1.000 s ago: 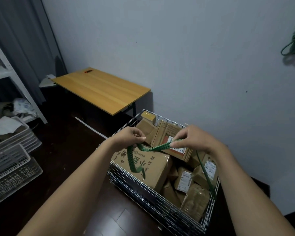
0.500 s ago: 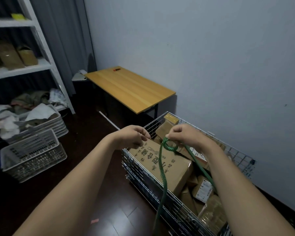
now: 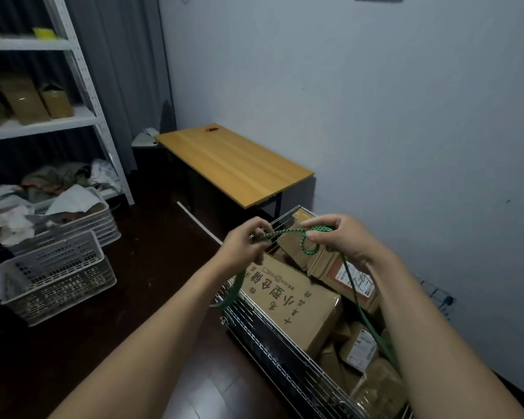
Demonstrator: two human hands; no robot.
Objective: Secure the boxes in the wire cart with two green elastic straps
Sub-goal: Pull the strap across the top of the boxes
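A wire cart point(image 3: 256, 337) at the lower right holds several brown cardboard boxes; the biggest box point(image 3: 288, 300) bears printed characters. Above the cart's far corner I hold a green elastic strap point(image 3: 285, 233) stretched between both hands. My left hand point(image 3: 242, 247) pinches one part of it, and a length hangs down from there over the cart's left side. My right hand point(image 3: 339, 237) grips the strap where it curls into a small loop; another length runs from it down across the boxes toward the near right.
A wooden table point(image 3: 233, 164) stands against the wall beyond the cart. White plastic crates point(image 3: 55, 273) with cloth sit on the dark floor at left, under a white shelf unit point(image 3: 82, 116) with brown packages.
My hands have drawn apart, pulling the strap taut between them, with the loop now held by the right hand. The view has swung left and the strap's tail hangs shorter.
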